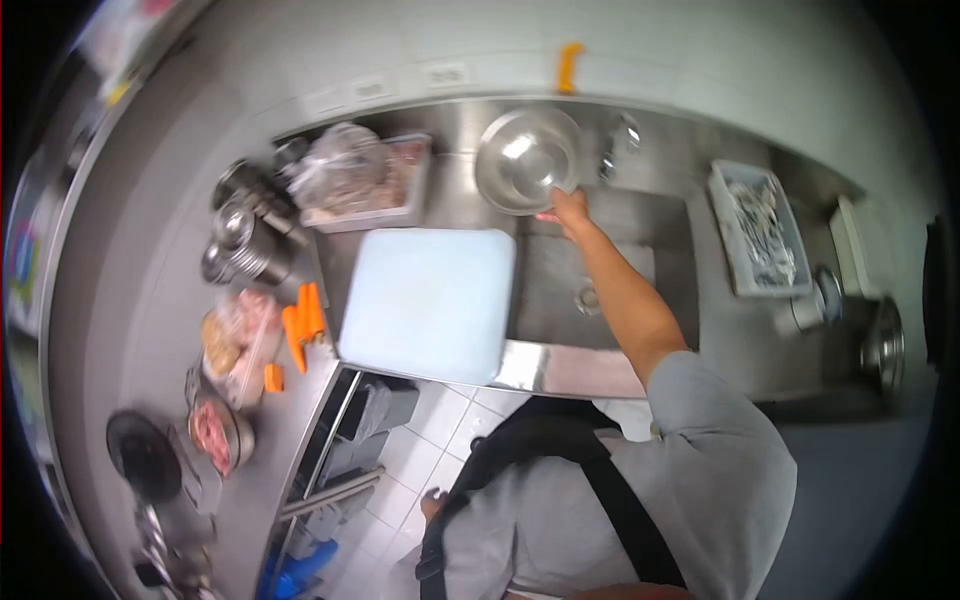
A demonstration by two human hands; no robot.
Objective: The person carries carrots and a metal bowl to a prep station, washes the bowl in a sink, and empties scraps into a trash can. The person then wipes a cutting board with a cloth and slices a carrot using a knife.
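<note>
My right hand reaches across the sink and is closed on the near rim of a round metal bowl. The bowl is at the back edge of the counter, beside the faucet; its shiny inside faces up. A small reddish patch shows by my fingers, too blurred to name. My left hand hangs low at my side above the tiled floor, away from the counter; its fingers are too small and partly hidden to read. A pale cutting board lies left of the sink.
A tray of bagged meat stands behind the board. Metal containers, carrots, bagged food and a bowl of raw meat sit along the left counter. A white cutlery bin is to the right.
</note>
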